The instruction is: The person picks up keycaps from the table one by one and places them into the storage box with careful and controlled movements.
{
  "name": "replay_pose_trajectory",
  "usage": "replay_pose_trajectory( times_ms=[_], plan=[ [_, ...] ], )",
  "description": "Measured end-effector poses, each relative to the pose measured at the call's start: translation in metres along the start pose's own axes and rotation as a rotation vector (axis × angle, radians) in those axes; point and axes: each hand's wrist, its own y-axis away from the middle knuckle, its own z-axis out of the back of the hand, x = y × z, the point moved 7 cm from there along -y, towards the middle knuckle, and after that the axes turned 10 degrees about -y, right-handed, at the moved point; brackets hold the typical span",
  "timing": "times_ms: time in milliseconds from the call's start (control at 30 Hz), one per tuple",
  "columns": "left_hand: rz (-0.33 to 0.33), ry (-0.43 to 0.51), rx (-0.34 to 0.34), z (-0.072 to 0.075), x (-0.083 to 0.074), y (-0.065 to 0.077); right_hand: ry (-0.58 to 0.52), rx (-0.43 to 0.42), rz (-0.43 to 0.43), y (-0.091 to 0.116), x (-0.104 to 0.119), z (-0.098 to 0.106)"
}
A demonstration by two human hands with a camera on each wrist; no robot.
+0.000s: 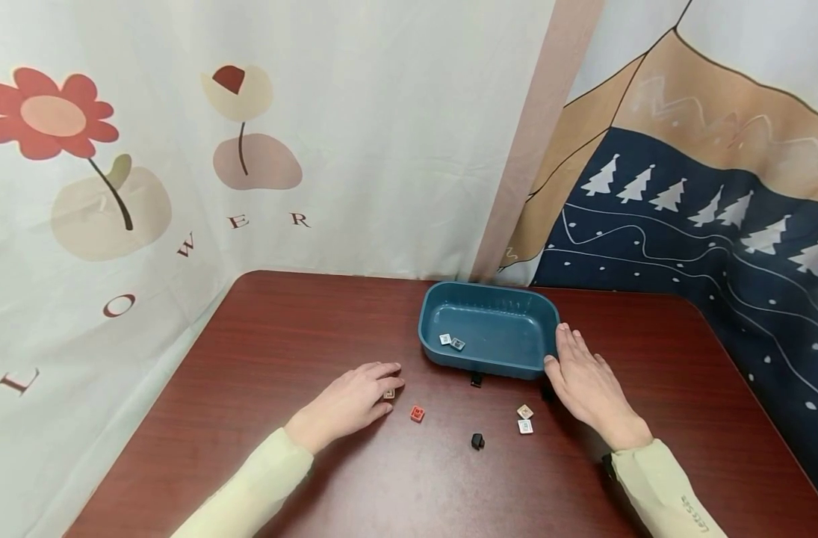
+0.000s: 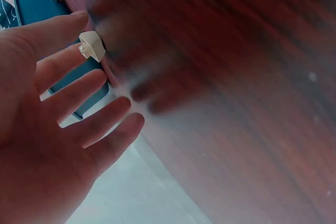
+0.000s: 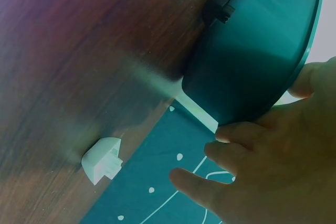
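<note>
My left hand (image 1: 351,400) is low over the table with its fingers spread and nearly straight. A beige keycap (image 2: 93,45) sits between its thumb and index finger, partly hidden in the head view. Just right of that hand is a red keycap (image 1: 417,413). My right hand (image 1: 586,377) lies along the right side of a blue plastic tray (image 1: 489,369), its fingers mostly straight and the thumb at the near right corner. Inside the tray, a white keycap (image 1: 445,339) and a grey keycap (image 1: 458,344) lie at the left.
In front of the tray are a black keycap (image 1: 476,380) close to its wall and another black keycap (image 1: 478,441) nearer me. A beige keycap (image 1: 524,412) and a white keycap (image 1: 525,427) lie together at right. Printed curtains (image 1: 382,149) stand behind the brown table (image 1: 301,321).
</note>
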Motion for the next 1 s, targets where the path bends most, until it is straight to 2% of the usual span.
replay_pose_trajectory(
  times_ms=[267,567,867,1000],
  plan=[
    [-0.051,-0.049,-0.035,0.002,-0.004,-0.002,0.000,-0.003,-0.001,0.000,0.000,0.000],
    [-0.062,0.016,-0.045,0.006,-0.007,-0.001,-0.006,0.002,-0.006,0.000,0.000,0.000],
    [-0.068,0.047,-0.099,0.008,-0.006,-0.002,-0.019,-0.009,0.000,0.000,-0.001,0.000],
    [-0.109,-0.017,-0.134,0.012,-0.009,-0.003,-0.022,-0.014,0.001,-0.001,-0.001,0.000]
  ],
)
